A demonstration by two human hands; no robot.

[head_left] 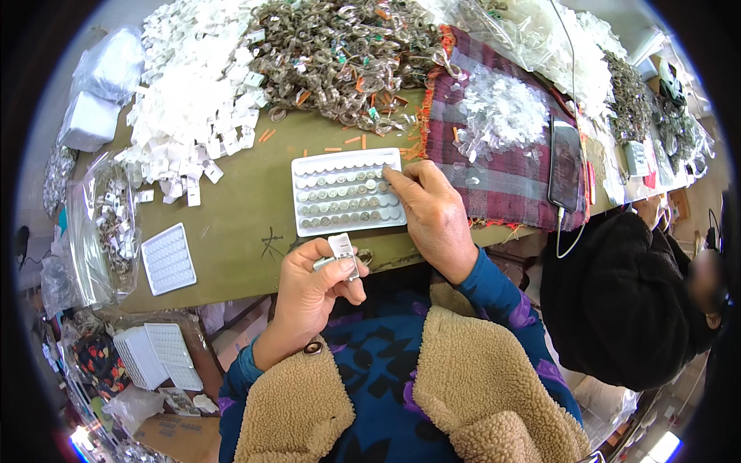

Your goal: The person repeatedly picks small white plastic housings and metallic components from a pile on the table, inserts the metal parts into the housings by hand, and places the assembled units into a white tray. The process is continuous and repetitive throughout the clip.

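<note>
Held in front of my chest, my left hand (pixel 312 282) pinches a small white plastic case (pixel 340 247) with a shiny metal-looking part under the thumb. On the table lies a white plastic tray (pixel 299 227) with rows of round silver button cells (pixel 340 205); its far row of pockets looks pale, without silver discs. My right hand (pixel 434 214) reaches over the tray's right end. Its thumb and index finger are closed together at the end of a row of cells. Whatever is between those fingertips is hidden.
Behind the tray are heaps of white plastic pieces (pixel 197 85) and brownish clear coiled parts (pixel 347 62). Orange strips lie scattered nearby. A plaid cloth (pixel 490 189) bears clear pieces and a phone (pixel 564 166) on a cable. Another white tray (pixel 169 259) lies left. Someone in black sits right.
</note>
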